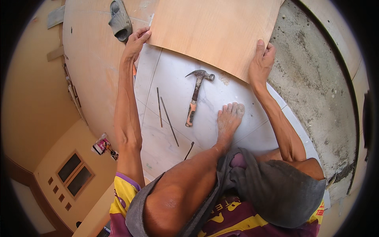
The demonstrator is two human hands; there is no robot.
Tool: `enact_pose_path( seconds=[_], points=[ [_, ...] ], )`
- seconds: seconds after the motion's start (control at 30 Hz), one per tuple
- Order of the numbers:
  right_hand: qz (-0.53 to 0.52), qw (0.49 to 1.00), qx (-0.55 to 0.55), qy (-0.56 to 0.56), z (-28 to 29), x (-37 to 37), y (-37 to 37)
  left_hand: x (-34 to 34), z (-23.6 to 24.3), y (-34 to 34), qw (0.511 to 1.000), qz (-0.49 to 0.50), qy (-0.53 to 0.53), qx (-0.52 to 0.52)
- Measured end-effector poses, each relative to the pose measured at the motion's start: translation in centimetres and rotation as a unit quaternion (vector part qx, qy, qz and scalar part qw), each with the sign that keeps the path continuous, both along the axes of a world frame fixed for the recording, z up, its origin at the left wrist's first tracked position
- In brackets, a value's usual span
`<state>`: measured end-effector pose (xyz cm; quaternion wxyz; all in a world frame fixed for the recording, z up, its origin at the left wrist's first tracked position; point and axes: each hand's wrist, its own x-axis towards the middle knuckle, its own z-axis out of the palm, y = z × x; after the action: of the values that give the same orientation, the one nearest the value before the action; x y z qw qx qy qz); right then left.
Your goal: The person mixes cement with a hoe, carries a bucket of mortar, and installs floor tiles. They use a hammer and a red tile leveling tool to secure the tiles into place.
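A large light wood-grained panel spans the top middle, its near edge over white marbled tiles. My left hand is closed on its near left corner. My right hand grips its right edge, thumb on top and the other fingers partly hidden. A claw hammer with a worn orange-and-black handle lies on the tiles between my arms. Left of it lie two thin dark rods, and a shorter dark piece is nearer my knee. Something orange shows partly behind my left wrist.
My bare foot rests on the tiles right of the hammer. A strip of rough bare concrete runs down the right side. One grey slipper lies beyond my left hand. Further left are a cream wall and a pink-and-white bag.
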<state>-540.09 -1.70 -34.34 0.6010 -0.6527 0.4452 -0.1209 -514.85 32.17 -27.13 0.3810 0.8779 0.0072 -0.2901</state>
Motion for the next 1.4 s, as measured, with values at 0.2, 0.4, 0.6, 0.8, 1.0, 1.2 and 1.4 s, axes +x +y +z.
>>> enact_pose_path(
  seconds=[0.2, 0.4, 0.6, 0.8, 1.0, 1.2, 1.4],
  points=[
    [0.022, 0.999, -0.01, 0.029, -0.8, 0.4, 0.7, 0.8, -0.5, 0.6, 0.999, -0.023, 0.011, 0.046],
    [0.164, 0.983, 0.031, 0.082, 0.3, -1.1, -2.6, 1.3, 0.2, 0.9, 0.998, -0.01, 0.054, 0.021],
    [0.216, 0.968, 0.109, 0.067, 1.0, -1.2, -5.5, -3.1, -5.8, 12.3, 0.876, 0.153, -0.258, 0.379],
    [0.095, 0.987, -0.126, -0.023, 2.7, -6.2, -1.3, -7.1, -7.2, 23.0, 0.887, 0.122, -0.178, 0.407],
    [0.535, 0.817, -0.098, -0.191, 3.2, -15.7, 2.4, -17.1, -3.5, 12.3, 0.909, 0.11, -0.245, 0.318],
    [0.515, 0.834, -0.031, -0.194, 3.0, -17.6, 5.8, -30.5, 0.8, 0.9, 0.965, 0.067, -0.148, 0.208],
    [0.513, 0.846, 0.013, -0.144, 4.1, -17.2, 5.0, -35.1, 1.0, -7.2, 0.964, 0.081, -0.031, 0.253]
  ],
)
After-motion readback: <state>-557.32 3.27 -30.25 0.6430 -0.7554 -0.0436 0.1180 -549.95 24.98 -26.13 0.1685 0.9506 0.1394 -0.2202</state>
